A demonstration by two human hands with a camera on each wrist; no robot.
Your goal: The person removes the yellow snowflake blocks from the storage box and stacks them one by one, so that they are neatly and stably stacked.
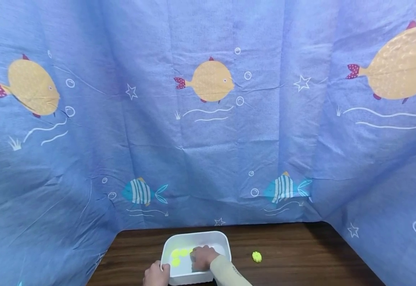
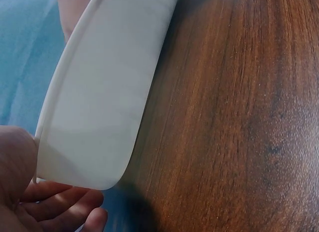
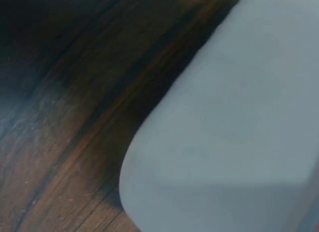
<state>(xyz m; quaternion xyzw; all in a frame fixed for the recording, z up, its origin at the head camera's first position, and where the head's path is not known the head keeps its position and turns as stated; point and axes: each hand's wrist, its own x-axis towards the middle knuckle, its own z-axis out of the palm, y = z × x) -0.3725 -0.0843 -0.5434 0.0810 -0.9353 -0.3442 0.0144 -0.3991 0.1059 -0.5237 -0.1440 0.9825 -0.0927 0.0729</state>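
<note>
A white plastic tub [image 1: 216,235] with rounded corners stands on the table, with several small bright yellow pieces [image 1: 176,262] on its floor at the left. My left hand [image 1: 156,274] grips the rim at the near left corner. In the left wrist view its thumb lies on one side of the tub wall [image 2: 94,112] and the fingers [image 2: 60,207] curl beneath the corner. My right hand [image 1: 204,257] reaches down inside the tub, right of the yellow pieces; I cannot tell whether it holds anything. Only the tub's outer wall [image 3: 224,132] shows large in the right wrist view.
A yellow-green, flower-shaped piece [image 1: 257,257] lies on the dark wood table [image 1: 301,254], right of the tub. Blue fish-print cloth [image 1: 208,159] hangs behind the table and along both sides.
</note>
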